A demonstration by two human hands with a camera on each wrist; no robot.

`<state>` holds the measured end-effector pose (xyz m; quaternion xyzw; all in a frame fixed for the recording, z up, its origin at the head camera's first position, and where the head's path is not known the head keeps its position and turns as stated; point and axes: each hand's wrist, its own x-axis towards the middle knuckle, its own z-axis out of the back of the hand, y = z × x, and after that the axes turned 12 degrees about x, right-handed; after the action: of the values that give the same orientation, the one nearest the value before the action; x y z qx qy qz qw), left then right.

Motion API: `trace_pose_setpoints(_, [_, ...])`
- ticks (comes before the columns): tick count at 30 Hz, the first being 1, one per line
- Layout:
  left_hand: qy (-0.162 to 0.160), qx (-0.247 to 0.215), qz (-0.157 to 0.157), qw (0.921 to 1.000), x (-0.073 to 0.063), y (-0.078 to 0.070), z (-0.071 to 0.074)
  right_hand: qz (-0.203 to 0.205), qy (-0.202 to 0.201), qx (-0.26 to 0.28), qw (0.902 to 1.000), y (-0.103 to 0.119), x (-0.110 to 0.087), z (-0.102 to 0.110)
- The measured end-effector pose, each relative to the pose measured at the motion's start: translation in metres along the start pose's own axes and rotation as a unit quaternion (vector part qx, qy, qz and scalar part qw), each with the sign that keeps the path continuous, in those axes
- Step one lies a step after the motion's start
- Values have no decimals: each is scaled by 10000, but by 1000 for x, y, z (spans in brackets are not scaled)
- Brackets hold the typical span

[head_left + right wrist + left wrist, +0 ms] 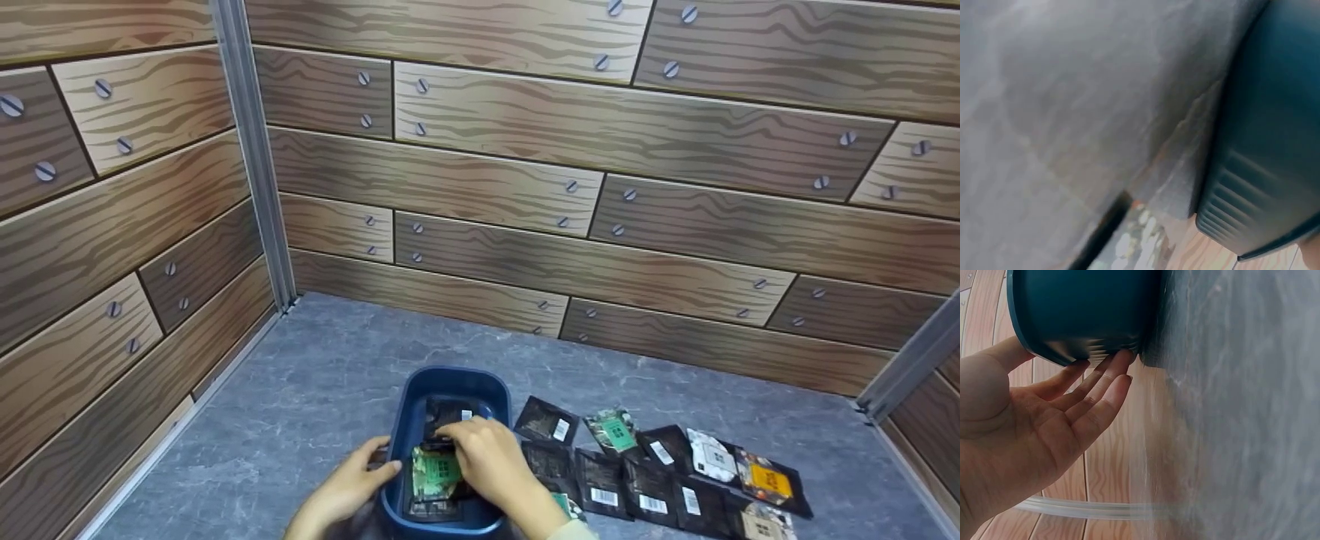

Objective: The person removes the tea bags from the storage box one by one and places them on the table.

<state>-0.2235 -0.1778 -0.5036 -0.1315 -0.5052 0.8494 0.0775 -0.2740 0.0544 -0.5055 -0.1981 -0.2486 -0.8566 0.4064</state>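
Observation:
A dark blue plastic bin [409, 401] stands on the grey surface, with black sachets inside. On top lies a sachet with a green label [436, 474]. Farther back in the bin is a black sachet [442, 411] with a white barcode. My right hand [491, 459] reaches into the bin over its right wall, its curled fingers pinching at the near edge of that black sachet; the fingertips are partly hidden. My left hand [346, 484] is at the bin's left side. In the left wrist view, its loosely extended fingers [1098, 391] touch the bin's outer wall, thumb near the rim.
Right of the bin lie two rough rows of sachets, among them a black one [547, 420], a green-labelled one [615, 433], a white one [712, 456] and an orange-labelled one [769, 478]. Wood-patterned walls [480, 240] with metal corner posts [259, 150] enclose the grey surface.

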Motion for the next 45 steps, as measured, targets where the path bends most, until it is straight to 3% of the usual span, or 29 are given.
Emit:
trace_pose_setpoints(7, [-56, -4, -85, 9999, 0, 1, -2, -164, -380, 322, 9986, 7, -4, 23])
trace_pose_setpoints(12, [-105, -49, -159, 9998, 0, 2, -3, -240, -424, 363, 9982, 14, -12, 42])
trace_pose_setpoints(21, [-245, 10, -90, 9997, 1, 0, -5, 348, -1033, 21, 9940, 15, -40, 65])
trace_pose_setpoints(29, [-316, 105, -129, 9994, 0, 0, -6, 825, -1922, -275, 9775, -4, -64, 92])
trace_pose_setpoints(36, [-333, 64, -122, 9994, 0, -1, -5, 864, -1913, -627, 9757, -21, -87, 109])
trace_pose_setpoints(45, [-232, -34, -129, 9996, 1, 1, -5, 885, -1685, -1170, 9747, -45, -122, 111])
